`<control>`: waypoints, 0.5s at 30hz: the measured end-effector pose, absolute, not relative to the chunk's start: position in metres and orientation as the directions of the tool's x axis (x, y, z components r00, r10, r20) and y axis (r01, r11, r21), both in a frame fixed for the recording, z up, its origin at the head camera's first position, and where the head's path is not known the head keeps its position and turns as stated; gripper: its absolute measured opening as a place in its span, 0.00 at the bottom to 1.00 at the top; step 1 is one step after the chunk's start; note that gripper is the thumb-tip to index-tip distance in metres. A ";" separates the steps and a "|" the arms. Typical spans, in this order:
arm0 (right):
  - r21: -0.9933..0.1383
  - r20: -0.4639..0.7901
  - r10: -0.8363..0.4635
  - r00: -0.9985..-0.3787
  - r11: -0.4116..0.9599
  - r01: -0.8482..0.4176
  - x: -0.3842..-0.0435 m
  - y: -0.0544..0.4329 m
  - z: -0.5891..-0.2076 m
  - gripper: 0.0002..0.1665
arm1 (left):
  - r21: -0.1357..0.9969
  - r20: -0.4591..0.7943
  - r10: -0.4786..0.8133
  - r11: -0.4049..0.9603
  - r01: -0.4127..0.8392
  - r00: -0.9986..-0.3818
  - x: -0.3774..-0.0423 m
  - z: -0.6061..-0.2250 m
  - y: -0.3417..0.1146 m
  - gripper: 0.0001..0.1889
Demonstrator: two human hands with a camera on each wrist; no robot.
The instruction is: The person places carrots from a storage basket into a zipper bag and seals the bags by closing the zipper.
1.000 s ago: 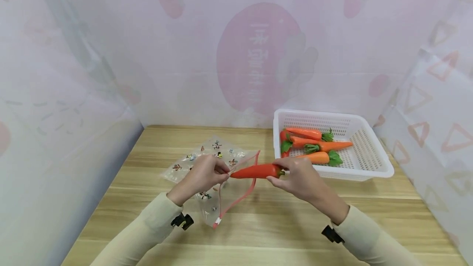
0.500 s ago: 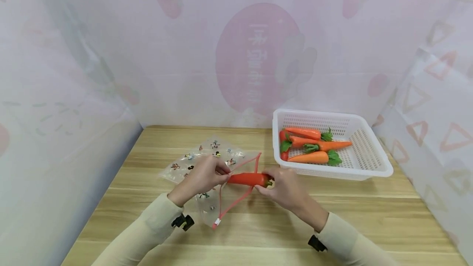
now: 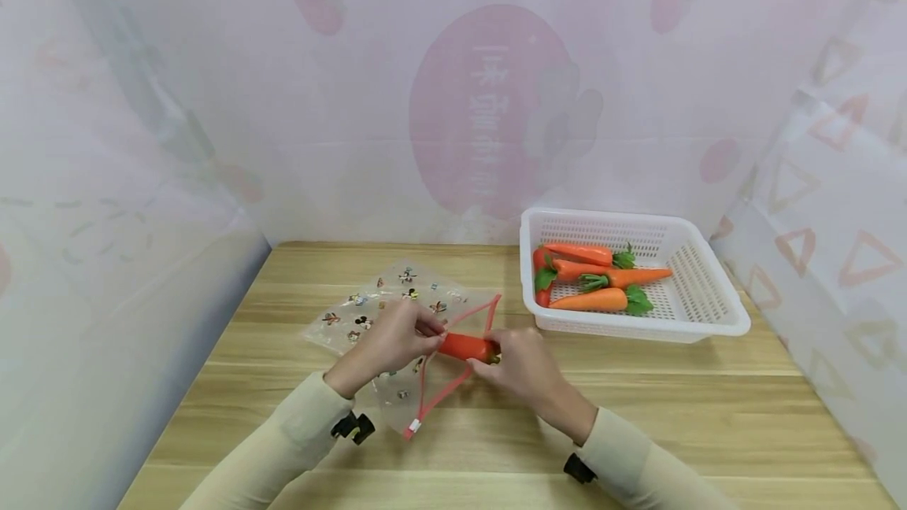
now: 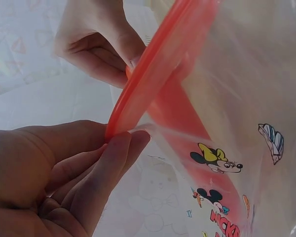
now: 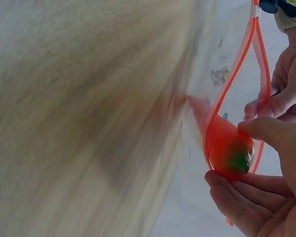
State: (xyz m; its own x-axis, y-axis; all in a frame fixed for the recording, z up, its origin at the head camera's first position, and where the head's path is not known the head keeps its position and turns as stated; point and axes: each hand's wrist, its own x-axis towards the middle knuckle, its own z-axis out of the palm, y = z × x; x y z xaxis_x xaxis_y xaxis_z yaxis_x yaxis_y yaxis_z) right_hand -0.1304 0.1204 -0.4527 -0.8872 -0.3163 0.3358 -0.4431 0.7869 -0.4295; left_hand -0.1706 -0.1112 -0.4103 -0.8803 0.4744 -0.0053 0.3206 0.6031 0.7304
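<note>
Head | bag (image 3: 363, 323): red pepper (image 3: 464, 347), right hand (image 3: 526, 367) gripping | rim (image 4: 147, 71): left hand (image 3: 393, 337) pinching | basket (image 3: 697, 290): carrots (image 3: 588, 301)

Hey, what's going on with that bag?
A person's right hand holds the stem end of a red pepper at the open mouth of a clear printed bag, and much of the pepper is inside. The left hand pinches the bag's pink edge. Nearby, carrots lie in a white basket on the table.
</note>
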 end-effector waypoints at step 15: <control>-0.371 0.257 -0.273 -0.927 0.858 -0.356 -0.136 0.110 -0.462 0.22 | 0.698 0.015 0.478 0.624 0.352 -0.878 -0.169 -0.410 -0.113 0.04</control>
State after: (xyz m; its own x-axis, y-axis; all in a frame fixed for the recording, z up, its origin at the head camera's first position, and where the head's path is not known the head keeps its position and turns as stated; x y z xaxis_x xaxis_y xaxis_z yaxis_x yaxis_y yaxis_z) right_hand -0.1364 0.1096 -0.4620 -0.9270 -0.2729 0.2573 -0.3556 0.8577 -0.3714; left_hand -0.1693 -0.1134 -0.4104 -0.8780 0.4784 0.0151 0.3518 0.6237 0.6980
